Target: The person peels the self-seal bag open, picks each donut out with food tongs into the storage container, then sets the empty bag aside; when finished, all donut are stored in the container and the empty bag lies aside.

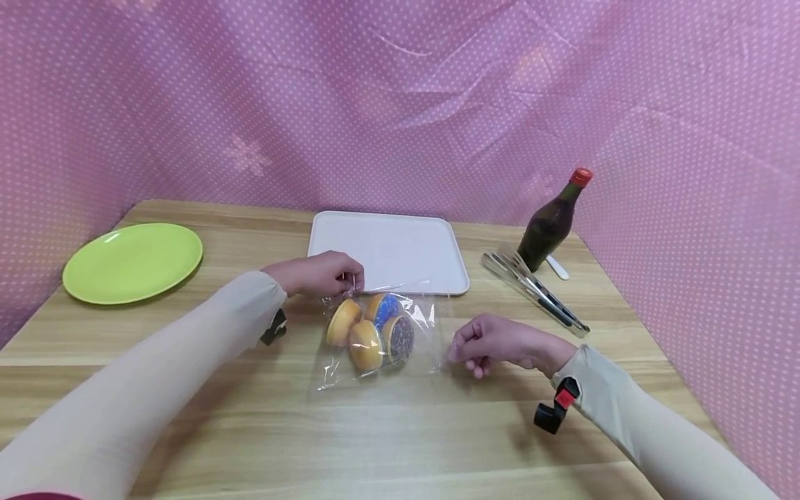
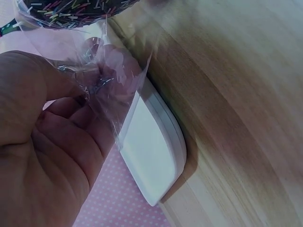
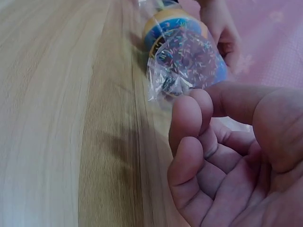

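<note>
A clear plastic bag (image 1: 431,326) holds several doughnuts (image 1: 365,345), some with blue or dark icing and colored sprinkles. My left hand (image 1: 328,273) pinches the bag's upper left corner between thumb and fingers; in the left wrist view the crinkled film (image 2: 111,90) runs across the fingers. At the bag's right edge, my right hand (image 1: 496,342) pinches the film with thumb and forefinger, the other fingers loosely curled. The right wrist view shows the sprinkled doughnut (image 3: 187,56) just beyond those fingertips. The bag hangs between both hands, over the wooden table.
Behind the bag lies a white tray (image 1: 400,243). A green plate (image 1: 134,264) is at the far left. On the right are metal tongs (image 1: 531,286), a dark bottle (image 1: 548,226) with a red cap, and a white handle (image 1: 557,268). Pink dotted cloth (image 1: 375,104) surrounds the wooden table (image 1: 312,444).
</note>
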Demonstrator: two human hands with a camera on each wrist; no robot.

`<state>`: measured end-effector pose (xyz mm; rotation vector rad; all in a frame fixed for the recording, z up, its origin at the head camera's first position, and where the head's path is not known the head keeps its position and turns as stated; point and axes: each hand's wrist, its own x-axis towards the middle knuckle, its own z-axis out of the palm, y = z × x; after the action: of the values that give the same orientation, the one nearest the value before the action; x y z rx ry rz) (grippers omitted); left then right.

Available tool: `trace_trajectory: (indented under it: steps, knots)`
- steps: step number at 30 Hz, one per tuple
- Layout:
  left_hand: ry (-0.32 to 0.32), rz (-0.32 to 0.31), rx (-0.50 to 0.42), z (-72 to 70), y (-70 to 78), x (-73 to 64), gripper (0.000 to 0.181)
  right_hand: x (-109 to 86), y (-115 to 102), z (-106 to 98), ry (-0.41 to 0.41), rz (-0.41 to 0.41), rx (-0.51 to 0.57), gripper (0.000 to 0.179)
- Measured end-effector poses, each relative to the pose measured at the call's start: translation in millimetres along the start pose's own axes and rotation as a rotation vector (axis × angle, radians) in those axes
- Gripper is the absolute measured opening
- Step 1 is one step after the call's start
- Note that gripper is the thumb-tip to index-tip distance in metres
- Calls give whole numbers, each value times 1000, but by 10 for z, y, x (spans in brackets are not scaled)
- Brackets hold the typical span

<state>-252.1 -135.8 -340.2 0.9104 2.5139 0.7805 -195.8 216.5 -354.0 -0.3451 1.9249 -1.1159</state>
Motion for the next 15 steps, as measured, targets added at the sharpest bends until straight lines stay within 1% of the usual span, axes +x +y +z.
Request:
trace_trajectory:
  steps: [5, 9, 11, 15]
  knots:
    - [1, 18, -1, 4, -7, -7, 32, -15, 21, -4, -14, 6, -32, 17]
    - [4, 35, -2, 10, -15, -3, 32, -18, 14, 0, -23, 7, -105, 18]
    - [-2, 36, -8, 8, -6, -5, 33, -20, 10, 0, -23, 15, -143, 17]
    - [-12, 8, -17, 1, 11, -5, 34, -34, 17, -7, -25, 26, -177, 18]
